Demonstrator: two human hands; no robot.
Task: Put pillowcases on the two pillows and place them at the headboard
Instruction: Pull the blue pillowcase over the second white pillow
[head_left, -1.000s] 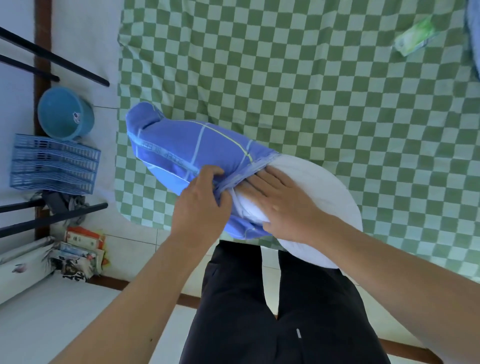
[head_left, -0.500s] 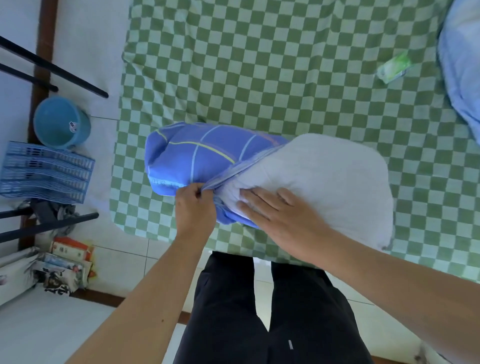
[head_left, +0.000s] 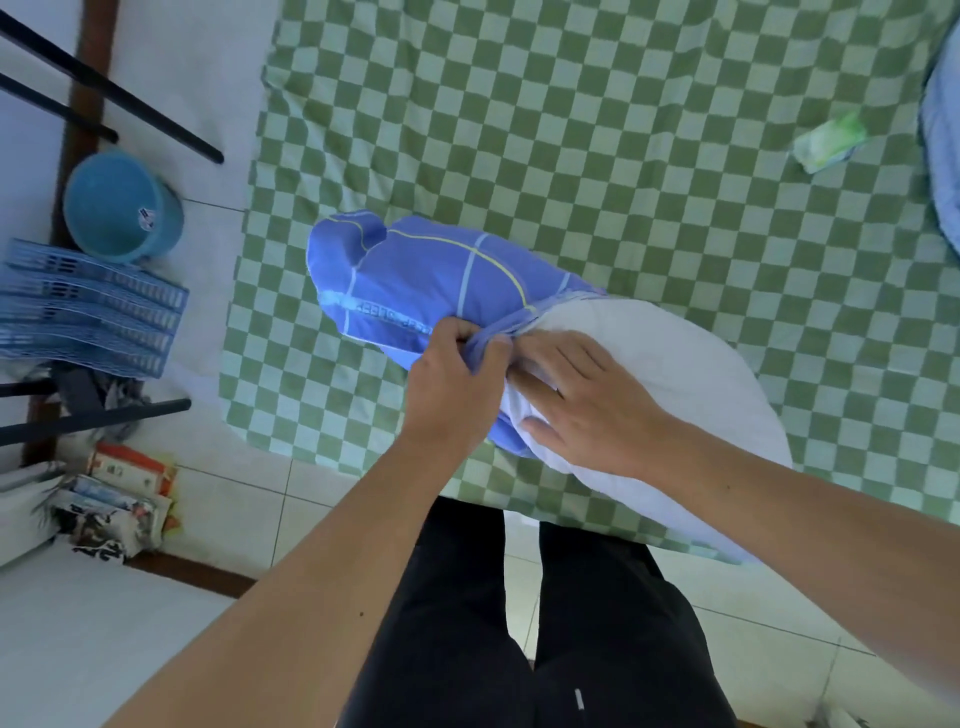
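Two bare hands, mine, work at the near edge of a bed covered in a green and white checked sheet (head_left: 597, 130). A white pillow (head_left: 675, 374) lies across that edge, its left end already inside a blue pillowcase (head_left: 415, 280) crossed by pale and yellow lines. The uncovered right part of the pillow hangs partly over the bed edge toward my legs.

My left hand (head_left: 447, 379) is curled tight, pinching the open hem of the pillowcase between thumb and fingers right where blue fabric meets white. My right hand (head_left: 582, 400) lies flat on the bare pillow just beside it, fingers straight and spread, pressing down on the stuffing; its fingertips touch the hem.

Farther up the bed on the right, well apart from the pillow, sits a small green and white packet (head_left: 831, 140). A pale blue fabric shape (head_left: 943, 156) shows at the right border; I cannot tell what it is.

On the tiled floor to the left stand a teal bucket (head_left: 122, 208) and, beside it, a stack of blue plastic trays (head_left: 88, 306). My black trousers (head_left: 519, 649) fill the bottom centre.
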